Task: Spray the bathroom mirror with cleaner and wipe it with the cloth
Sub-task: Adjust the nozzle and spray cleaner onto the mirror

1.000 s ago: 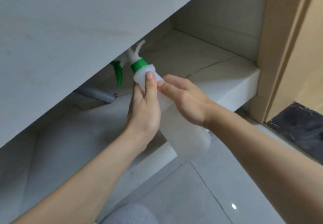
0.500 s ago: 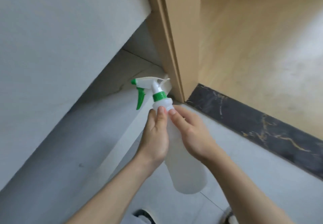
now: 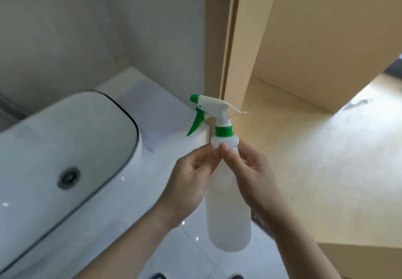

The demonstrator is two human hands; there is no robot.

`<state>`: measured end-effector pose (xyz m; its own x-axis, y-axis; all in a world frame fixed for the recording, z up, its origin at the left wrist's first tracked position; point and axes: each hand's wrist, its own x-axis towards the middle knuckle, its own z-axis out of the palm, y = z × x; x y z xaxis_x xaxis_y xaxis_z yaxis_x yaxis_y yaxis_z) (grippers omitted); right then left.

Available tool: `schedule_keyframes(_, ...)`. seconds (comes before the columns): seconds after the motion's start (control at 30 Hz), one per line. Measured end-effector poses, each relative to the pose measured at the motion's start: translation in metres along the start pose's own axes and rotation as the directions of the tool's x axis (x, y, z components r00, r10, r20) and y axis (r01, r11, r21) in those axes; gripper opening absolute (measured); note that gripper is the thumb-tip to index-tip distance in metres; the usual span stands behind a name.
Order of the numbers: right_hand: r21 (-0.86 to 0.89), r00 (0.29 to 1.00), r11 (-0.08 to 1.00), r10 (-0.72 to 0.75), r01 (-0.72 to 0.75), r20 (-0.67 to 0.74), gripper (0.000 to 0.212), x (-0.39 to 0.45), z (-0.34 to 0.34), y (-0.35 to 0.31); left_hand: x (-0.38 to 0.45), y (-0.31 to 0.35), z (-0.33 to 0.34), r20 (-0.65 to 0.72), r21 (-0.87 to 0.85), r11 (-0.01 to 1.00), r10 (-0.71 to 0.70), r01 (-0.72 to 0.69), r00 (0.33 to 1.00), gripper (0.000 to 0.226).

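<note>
Between both hands: the spray bottle.

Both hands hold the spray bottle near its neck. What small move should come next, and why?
Probably slide the right hand up so a finger reaches the green trigger. Both it and the left hand grip the spray bottle below the green collar, and no finger touches the trigger yet.

A white sink sits sunk in the pale tabletop; right of it stands a tan door frame, beyond that a sunlit wooden floor.
</note>
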<state>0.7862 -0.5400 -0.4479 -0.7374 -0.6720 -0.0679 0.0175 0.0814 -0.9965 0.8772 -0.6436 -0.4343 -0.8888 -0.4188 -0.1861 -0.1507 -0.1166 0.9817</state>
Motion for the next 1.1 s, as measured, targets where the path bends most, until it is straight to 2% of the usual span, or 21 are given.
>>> schedule_keyframes(0.07,-0.026,0.998,0.997,-0.067,0.067,-0.007,0.040,0.001,0.013,-0.060,-0.013,0.060,-0.023,-0.034,0.008,0.999,0.045,-0.045,0.998,0.028)
schedule_keyframes(0.23,-0.031,0.979,0.979,-0.202,0.202,0.023,0.032,0.002,0.056,-0.171,-0.043,0.163,-0.088,-0.103,0.081,0.986,0.153,-0.145,0.983,0.017)
schedule_keyframes(0.33,0.016,0.960,0.960,-0.279,0.279,0.016,0.048,0.002,0.084,-0.212,-0.065,0.203,-0.127,-0.168,0.156,0.963,0.246,-0.220,0.955,0.011)
schedule_keyframes(0.4,0.028,0.949,0.949,-0.314,0.313,0.039,0.066,0.001,0.101,-0.230,-0.079,0.225,-0.154,-0.229,0.218,0.938,0.319,-0.271,0.920,0.012)
schedule_keyframes(0.47,0.078,0.941,0.942,-0.331,0.326,0.066,0.068,-0.001,0.119,-0.247,-0.093,0.247,-0.177,-0.282,0.226,0.915,0.391,-0.336,0.876,0.013)
schedule_keyframes(0.63,0.126,0.923,0.934,-0.350,0.333,0.160,0.060,-0.004,0.159,-0.275,-0.117,0.293,-0.206,-0.311,0.227,0.875,0.482,-0.428,0.819,0.024)
schedule_keyframes(0.83,0.255,0.879,0.937,-0.319,0.237,0.355,0.037,0.012,0.184,-0.288,-0.115,0.318,-0.222,-0.355,0.257,0.829,0.559,-0.496,0.750,0.024)
schedule_keyframes(0.93,0.278,0.834,0.935,-0.330,0.223,0.442,0.036,0.028,0.194,-0.297,-0.111,0.327,-0.228,-0.371,0.314,0.792,0.610,-0.524,0.700,0.022)
schedule_keyframes(1.1,0.282,0.764,0.940,-0.325,0.195,0.557,0.044,0.060,0.208,-0.320,-0.098,0.338,-0.231,-0.442,0.351,0.788,0.615,-0.506,0.653,0.019)
